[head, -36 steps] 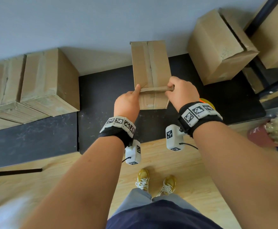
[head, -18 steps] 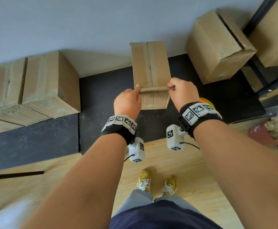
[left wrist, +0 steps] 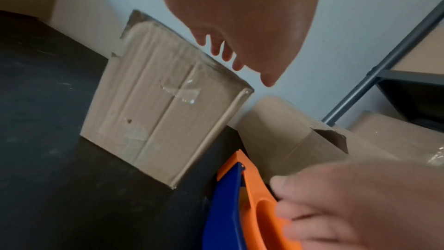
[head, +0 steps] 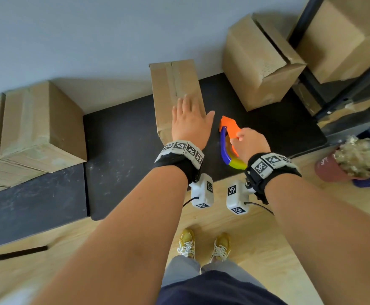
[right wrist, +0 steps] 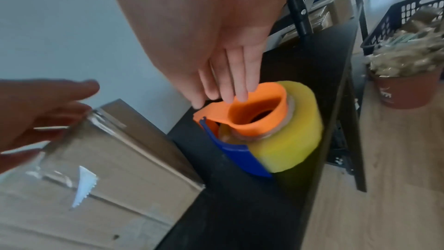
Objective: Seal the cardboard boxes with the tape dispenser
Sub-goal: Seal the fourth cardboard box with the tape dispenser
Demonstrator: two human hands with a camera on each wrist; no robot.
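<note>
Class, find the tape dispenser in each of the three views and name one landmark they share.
Head: the tape dispenser is right of centre on the black mat, under the right hand.
Left wrist: bottom centre-right, orange and blue, partly behind blurred fingers.
Right wrist: centre, yellow roll visible.
Shared landmark: the upright cardboard box beside it.

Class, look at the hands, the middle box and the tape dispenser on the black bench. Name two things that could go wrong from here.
1. The right hand only touches the tape dispenser with straight fingers; lifted without a firm grip, it could slip.
2. The left hand lies flat on the narrow middle box, which stands upright; if the hand lets go, taping pressure might tip or slide it.
</note>
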